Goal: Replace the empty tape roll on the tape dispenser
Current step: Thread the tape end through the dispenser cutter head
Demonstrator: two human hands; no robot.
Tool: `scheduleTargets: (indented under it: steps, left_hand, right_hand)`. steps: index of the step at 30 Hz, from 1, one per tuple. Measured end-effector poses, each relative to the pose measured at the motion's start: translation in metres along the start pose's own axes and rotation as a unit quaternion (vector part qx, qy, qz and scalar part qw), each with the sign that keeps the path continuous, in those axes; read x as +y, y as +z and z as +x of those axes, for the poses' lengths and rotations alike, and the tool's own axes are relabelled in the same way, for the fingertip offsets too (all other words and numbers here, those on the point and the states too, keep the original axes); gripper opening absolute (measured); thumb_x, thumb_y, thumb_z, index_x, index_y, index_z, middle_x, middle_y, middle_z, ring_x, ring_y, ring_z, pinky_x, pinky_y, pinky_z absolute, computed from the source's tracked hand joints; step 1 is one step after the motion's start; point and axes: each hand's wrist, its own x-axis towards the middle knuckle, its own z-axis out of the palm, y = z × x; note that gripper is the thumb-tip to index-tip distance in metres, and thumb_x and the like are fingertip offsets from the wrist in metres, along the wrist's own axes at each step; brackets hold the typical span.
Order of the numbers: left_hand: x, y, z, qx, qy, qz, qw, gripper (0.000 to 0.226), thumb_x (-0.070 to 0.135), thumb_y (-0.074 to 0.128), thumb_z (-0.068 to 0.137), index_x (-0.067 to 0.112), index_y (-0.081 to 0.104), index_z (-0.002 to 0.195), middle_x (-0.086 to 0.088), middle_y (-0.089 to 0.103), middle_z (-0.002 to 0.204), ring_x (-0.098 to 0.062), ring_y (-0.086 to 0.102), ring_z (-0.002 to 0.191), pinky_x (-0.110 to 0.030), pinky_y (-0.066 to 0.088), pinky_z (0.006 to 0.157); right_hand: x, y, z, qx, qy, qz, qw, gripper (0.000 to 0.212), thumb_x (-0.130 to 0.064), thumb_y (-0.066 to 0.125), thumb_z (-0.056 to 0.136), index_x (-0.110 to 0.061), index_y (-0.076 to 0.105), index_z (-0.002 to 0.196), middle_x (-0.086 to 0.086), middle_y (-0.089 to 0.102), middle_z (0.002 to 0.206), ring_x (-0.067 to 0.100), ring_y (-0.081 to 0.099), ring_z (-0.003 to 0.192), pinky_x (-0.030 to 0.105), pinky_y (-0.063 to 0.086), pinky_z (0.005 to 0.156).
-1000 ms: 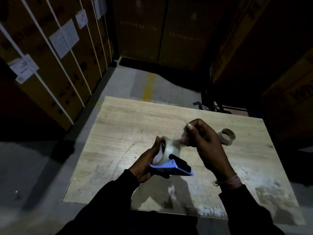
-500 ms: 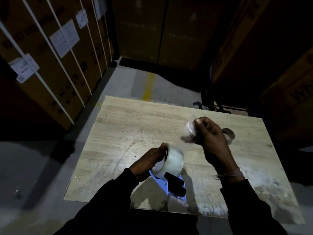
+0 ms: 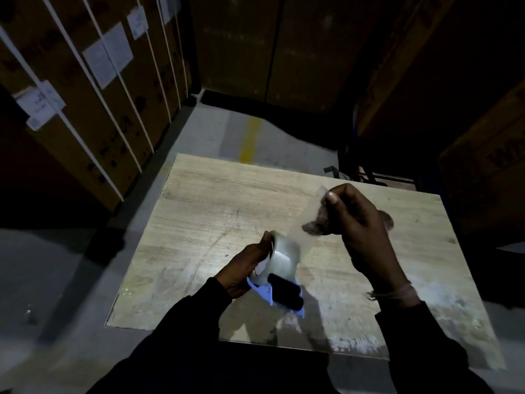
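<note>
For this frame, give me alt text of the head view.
The left hand steadies a blue tape dispenser holding a clear tape roll, while the right hand pulls its free end up over a wooden table.

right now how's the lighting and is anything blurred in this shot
Head view: dim overall, with light pooled on the wooden board while the stacked boxes fade into dark; the hands cast shadows toward the near edge. The tape roll and the right hand look motion-blurred. Straight edges bow from the wide-angle lens.
</note>
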Motion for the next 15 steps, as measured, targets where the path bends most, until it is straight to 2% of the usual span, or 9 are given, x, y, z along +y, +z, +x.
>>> scheduleTargets:
  steps: [2, 5, 6, 7, 8, 9, 10, 12, 15]
  left_hand:
    - [0.003, 0.003, 0.0, -0.007, 0.004, 0.03, 1.0, 0.068, 0.056, 0.041, 0.097, 0.0, 0.068, 0.122, -0.003, 0.082, 0.089, -0.015, 0.079, 0.081, -0.025, 0.059, 0.072]
    - [0.004, 0.003, 0.0, -0.009, 0.0, 0.024, 1.0, 0.059, 0.046, 0.03, 0.109, 0.005, 0.071, 0.12, -0.004, 0.083, 0.094, -0.017, 0.079, 0.087, -0.025, 0.06, 0.074]
    - [0.004, 0.002, -0.001, 0.004, -0.003, 0.009, 1.0, 0.063, 0.05, 0.033, 0.107, 0.003, 0.07, 0.125, -0.012, 0.081, 0.105, -0.024, 0.078, 0.098, -0.03, 0.061, 0.08]
    - [0.002, 0.001, -0.001, 0.014, -0.006, -0.013, 1.0, 0.068, 0.056, 0.039, 0.103, 0.002, 0.068, 0.133, -0.023, 0.076, 0.119, -0.033, 0.073, 0.111, -0.037, 0.062, 0.085]
    - [0.001, 0.0, -0.002, 0.022, -0.012, -0.033, 0.999, 0.072, 0.061, 0.043, 0.1, 0.004, 0.067, 0.137, -0.031, 0.07, 0.129, -0.042, 0.068, 0.117, -0.043, 0.063, 0.084]
    - [0.001, 0.0, -0.002, 0.034, -0.019, -0.052, 0.998, 0.072, 0.064, 0.044, 0.099, 0.009, 0.066, 0.139, -0.034, 0.066, 0.133, -0.047, 0.067, 0.114, -0.047, 0.065, 0.076]
    - [0.001, -0.002, -0.002, 0.048, -0.025, -0.071, 0.996, 0.068, 0.065, 0.043, 0.1, 0.016, 0.067, 0.14, -0.03, 0.067, 0.134, -0.047, 0.07, 0.107, -0.047, 0.065, 0.066]
    - [0.0, -0.008, 0.0, 0.062, -0.034, -0.104, 0.992, 0.062, 0.069, 0.043, 0.097, 0.029, 0.064, 0.14, -0.018, 0.072, 0.134, -0.044, 0.075, 0.102, -0.047, 0.064, 0.062]
    - [0.0, -0.015, 0.005, 0.073, -0.046, -0.119, 0.989, 0.084, 0.079, 0.053, 0.082, 0.028, 0.057, 0.149, -0.018, 0.069, 0.139, -0.045, 0.07, 0.12, -0.053, 0.063, 0.077]
  right_hand:
    - [0.008, 0.002, 0.003, 0.021, 0.02, 0.023, 0.999, 0.028, -0.012, 0.05, 0.113, 0.009, 0.052, 0.095, 0.012, 0.061, 0.076, 0.04, 0.06, 0.075, 0.056, 0.057, 0.068]
    - [0.009, 0.005, 0.002, 0.028, 0.009, 0.02, 0.999, 0.027, -0.014, 0.052, 0.113, 0.007, 0.054, 0.096, 0.02, 0.056, 0.079, 0.042, 0.06, 0.075, 0.07, 0.058, 0.071]
    - [0.004, 0.004, 0.001, 0.031, -0.009, 0.0, 0.999, 0.026, -0.013, 0.053, 0.113, 0.006, 0.055, 0.096, 0.022, 0.056, 0.079, 0.042, 0.063, 0.075, 0.067, 0.06, 0.074]
    - [-0.002, 0.002, 0.0, 0.03, -0.034, -0.032, 0.998, 0.024, -0.011, 0.053, 0.112, 0.006, 0.057, 0.096, 0.021, 0.06, 0.079, 0.039, 0.067, 0.076, 0.057, 0.063, 0.075]
    - [-0.009, -0.001, -0.001, 0.023, -0.064, -0.071, 0.995, 0.022, -0.01, 0.054, 0.112, 0.004, 0.06, 0.096, 0.015, 0.066, 0.079, 0.028, 0.072, 0.078, 0.042, 0.062, 0.077]
    - [-0.016, -0.003, -0.002, 0.009, -0.093, -0.113, 0.989, 0.02, -0.009, 0.056, 0.111, 0.001, 0.063, 0.095, 0.009, 0.071, 0.081, 0.018, 0.074, 0.081, 0.031, 0.059, 0.079]
    - [-0.023, -0.004, -0.004, -0.011, -0.116, -0.156, 0.981, 0.019, -0.009, 0.058, 0.11, -0.001, 0.066, 0.095, 0.004, 0.075, 0.084, 0.013, 0.075, 0.084, 0.027, 0.057, 0.081]
    - [-0.03, -0.004, -0.009, -0.037, -0.141, -0.23, 0.962, 0.017, -0.012, 0.062, 0.109, -0.007, 0.071, 0.096, -0.002, 0.078, 0.088, 0.014, 0.075, 0.088, 0.029, 0.057, 0.082]
    - [-0.03, -0.003, -0.017, -0.04, -0.163, -0.305, 0.937, 0.01, -0.018, 0.068, 0.105, -0.013, 0.074, 0.099, -0.005, 0.077, 0.09, 0.017, 0.073, 0.084, 0.031, 0.053, 0.076]
